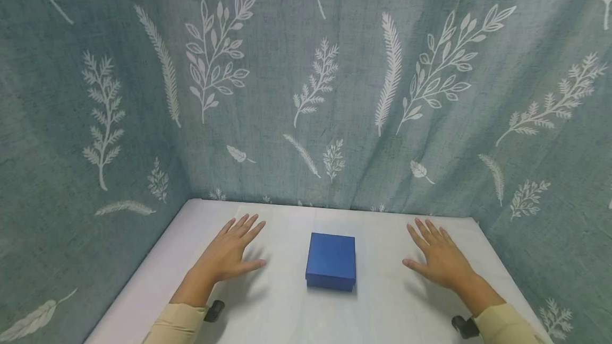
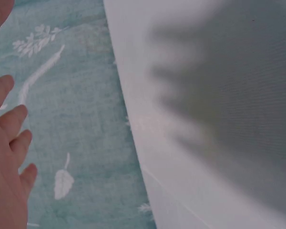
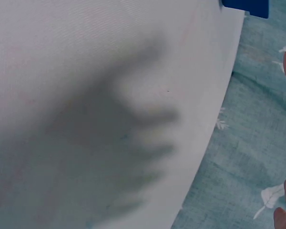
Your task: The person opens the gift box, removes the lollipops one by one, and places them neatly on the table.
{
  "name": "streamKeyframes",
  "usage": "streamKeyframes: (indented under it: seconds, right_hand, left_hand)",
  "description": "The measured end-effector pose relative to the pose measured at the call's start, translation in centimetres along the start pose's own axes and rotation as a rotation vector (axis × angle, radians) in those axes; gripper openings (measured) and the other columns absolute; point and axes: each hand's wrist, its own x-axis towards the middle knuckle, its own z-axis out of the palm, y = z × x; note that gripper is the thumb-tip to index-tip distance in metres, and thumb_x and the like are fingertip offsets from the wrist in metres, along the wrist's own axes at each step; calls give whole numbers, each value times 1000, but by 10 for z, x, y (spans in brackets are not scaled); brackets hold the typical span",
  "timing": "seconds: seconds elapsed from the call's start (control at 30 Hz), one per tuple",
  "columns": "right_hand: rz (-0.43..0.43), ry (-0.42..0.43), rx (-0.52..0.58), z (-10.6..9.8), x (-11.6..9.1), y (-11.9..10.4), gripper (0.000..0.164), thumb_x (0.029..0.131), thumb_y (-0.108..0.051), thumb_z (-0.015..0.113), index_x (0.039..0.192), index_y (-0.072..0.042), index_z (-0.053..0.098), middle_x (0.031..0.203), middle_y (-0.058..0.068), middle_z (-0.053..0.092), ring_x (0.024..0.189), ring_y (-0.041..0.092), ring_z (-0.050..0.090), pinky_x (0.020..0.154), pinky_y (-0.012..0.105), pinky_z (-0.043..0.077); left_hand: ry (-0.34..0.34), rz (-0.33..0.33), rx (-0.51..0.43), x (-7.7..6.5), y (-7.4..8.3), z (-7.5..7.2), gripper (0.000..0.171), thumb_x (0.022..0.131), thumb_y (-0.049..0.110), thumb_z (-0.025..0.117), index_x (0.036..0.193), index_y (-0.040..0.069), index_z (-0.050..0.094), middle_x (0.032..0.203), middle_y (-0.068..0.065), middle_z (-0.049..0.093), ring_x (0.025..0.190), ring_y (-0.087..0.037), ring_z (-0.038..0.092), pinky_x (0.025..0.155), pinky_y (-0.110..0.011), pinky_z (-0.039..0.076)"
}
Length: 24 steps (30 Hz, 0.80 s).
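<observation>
A blue box (image 1: 331, 259) with a lid sits on the white table between the two hands. My left hand (image 1: 230, 251) is held to the left of the box, fingers spread and straight, with nothing in it. To the right of the box, my right hand (image 1: 440, 256) is likewise spread and holds nothing. Both hands cast shadows on the table and neither touches the box. Fingers of the left hand (image 2: 12, 143) show at the left edge of its wrist view. In the right wrist view a corner of the blue box (image 3: 250, 5) appears at the top.
The white table (image 1: 282, 312) ends at a teal curtain (image 1: 354, 137) with white leaf patterns, which hangs behind and along both sides. A small black device (image 1: 214, 311) is at the left wrist, and another black device (image 1: 465, 327) at the right wrist.
</observation>
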Motion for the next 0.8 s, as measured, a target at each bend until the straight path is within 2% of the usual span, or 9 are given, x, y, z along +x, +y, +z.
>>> streamKeyframes:
  seconds: [0.33,0.6,0.8]
  right_hand:
    - [-11,12,4,-1,-2,-5,88,90,-64,53,150,-3,34,154,21,29,140,43,22,108,61,18]
    - [43,7,111,7,-1,-16,84,91,-55,60,149,0,34,153,23,29,140,44,21,109,61,16]
    - [107,30,207,19,0,-32,78,94,-49,59,148,1,35,150,24,35,138,44,26,109,59,18]
  left_hand:
    - [2,-4,-2,-5,-1,1,88,85,69,55,153,18,33,155,-11,30,142,-33,26,111,-55,19]
    - [55,-5,-26,-4,0,11,80,85,56,66,147,11,43,151,-13,38,139,-36,31,108,-57,24]
    - [82,-62,-60,0,8,16,66,88,46,67,138,7,54,141,-14,51,134,-36,40,106,-55,30]
